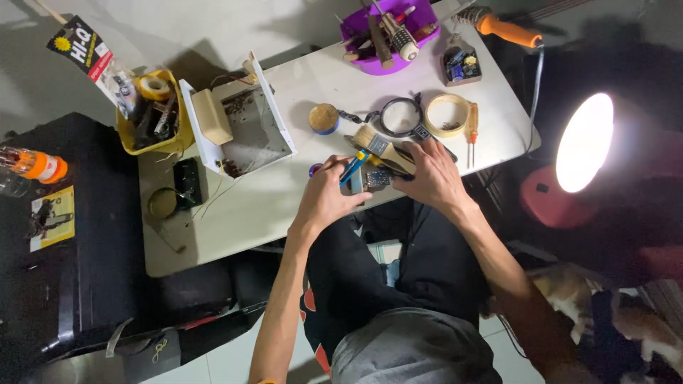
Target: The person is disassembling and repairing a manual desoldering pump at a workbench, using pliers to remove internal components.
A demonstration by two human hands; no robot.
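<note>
On the worktop [235, 206], at 9 o'clock from the hands, stands an open white box [238, 121]. The left hand [324, 199] has its grip closed on a blue tool [353, 167]. At its 3 o'clock a small circuit board [377, 178] lies under the right hand [430, 178], whose grip presses it, beside a paintbrush [377, 146].

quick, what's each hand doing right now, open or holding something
Left hand: closed on a blue tool, tip over the small circuit board.
Right hand: lies flat on the table beside the board; grip cannot be told.
</note>
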